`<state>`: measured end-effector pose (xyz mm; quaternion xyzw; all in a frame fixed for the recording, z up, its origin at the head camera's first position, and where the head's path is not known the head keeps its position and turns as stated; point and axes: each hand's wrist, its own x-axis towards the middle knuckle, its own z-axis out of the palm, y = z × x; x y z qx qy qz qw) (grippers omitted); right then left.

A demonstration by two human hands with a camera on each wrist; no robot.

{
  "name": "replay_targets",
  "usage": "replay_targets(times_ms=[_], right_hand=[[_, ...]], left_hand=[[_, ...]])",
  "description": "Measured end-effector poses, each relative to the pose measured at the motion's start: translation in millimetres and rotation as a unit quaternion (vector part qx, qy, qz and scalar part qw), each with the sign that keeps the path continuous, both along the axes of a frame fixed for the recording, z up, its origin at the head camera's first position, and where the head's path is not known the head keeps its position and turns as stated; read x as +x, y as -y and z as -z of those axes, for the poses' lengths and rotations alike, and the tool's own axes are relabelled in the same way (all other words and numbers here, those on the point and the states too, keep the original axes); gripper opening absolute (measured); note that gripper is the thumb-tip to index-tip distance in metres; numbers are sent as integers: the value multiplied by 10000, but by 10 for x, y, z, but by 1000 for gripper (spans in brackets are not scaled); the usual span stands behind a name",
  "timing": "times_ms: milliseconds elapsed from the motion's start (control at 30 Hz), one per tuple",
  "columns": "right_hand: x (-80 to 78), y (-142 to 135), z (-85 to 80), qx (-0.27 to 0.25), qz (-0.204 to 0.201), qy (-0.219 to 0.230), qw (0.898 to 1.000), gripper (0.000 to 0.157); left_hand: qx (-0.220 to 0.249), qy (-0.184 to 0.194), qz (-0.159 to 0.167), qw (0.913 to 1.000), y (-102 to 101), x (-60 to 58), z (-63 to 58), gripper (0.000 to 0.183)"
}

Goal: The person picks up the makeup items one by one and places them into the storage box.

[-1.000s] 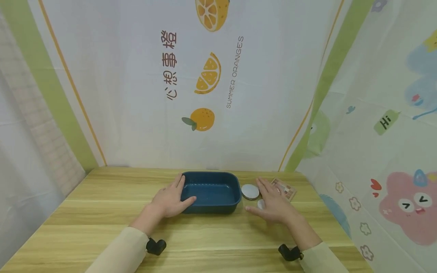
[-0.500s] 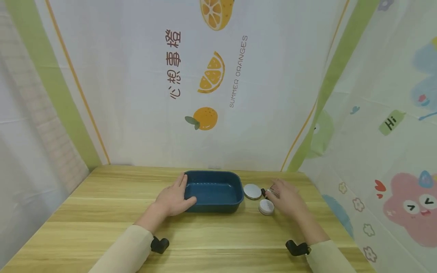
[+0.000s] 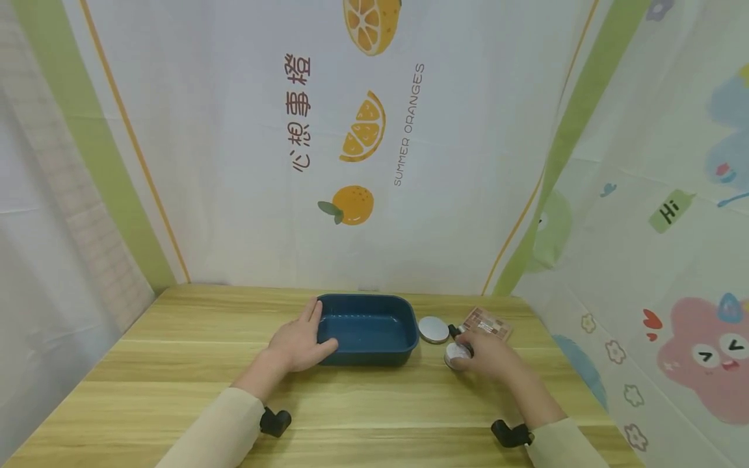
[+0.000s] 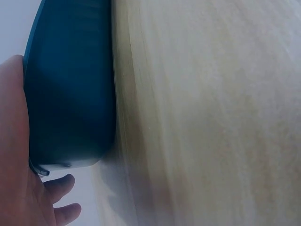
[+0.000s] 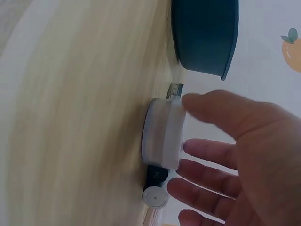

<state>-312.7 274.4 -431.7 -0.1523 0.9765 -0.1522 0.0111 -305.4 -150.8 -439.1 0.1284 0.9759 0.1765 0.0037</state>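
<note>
In the head view, my left hand (image 3: 296,341) rests against the left end of a dark blue rectangular box (image 3: 367,358), its fingers at the far corner and thumb along the near rim. The left wrist view shows that hand by the outer wall of the box (image 4: 70,89). My right hand (image 3: 491,354) is over a small round white jar (image 3: 456,355), thumb on the near side, other fingers beyond. Up close, the thumb tip is at the edge of the jar (image 5: 162,134); its fingertips are by the lid and do not plainly curl round it.
A larger round white-lidded container (image 3: 433,329) sits between the box and a small black-and-silver cylinder (image 3: 454,331). Farther right lies a makeup palette (image 3: 487,323) with brown and pink pans. A printed curtain (image 3: 251,247) hangs behind the wooden table (image 3: 374,416).
My right hand has moved from over the palette and black-and-silver cylinder, back toward me to the small jar. The palette shows again. My left hand stays on the box.
</note>
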Motion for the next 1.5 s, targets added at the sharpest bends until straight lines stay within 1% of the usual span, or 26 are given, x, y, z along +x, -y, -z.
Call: replay_targets(times_ms=[233, 533, 667, 833, 933, 1033, 1267, 1500], right_hand=[[11, 41, 39, 103, 23, -142, 9998, 59], [11, 79, 71, 158, 153, -103, 9997, 65], [13, 96, 75, 176, 150, -195, 9995, 62], [23, 126, 66, 131, 157, -405, 9990, 54], [18, 143, 54, 10, 132, -498, 9987, 49], [3, 160, 26, -60, 141, -515, 9986, 48], [-23, 216, -47, -269, 191, -431, 9985, 57], [-49, 306, -121, -356, 240, -758, 9962, 58]], left_hand=[[17, 30, -1, 10000, -5, -15, 4, 99], [53, 33, -44, 10000, 11, -31, 46, 99], [71, 10, -30, 10000, 11, -40, 53, 99], [64, 24, -21, 10000, 9, -43, 44, 99], [50, 12, -19, 10000, 12, -43, 48, 100], [66, 13, -29, 10000, 14, -40, 50, 100], [146, 55, -53, 9999, 9, -15, 31, 99], [149, 13, -48, 9999, 6, -8, 30, 100]])
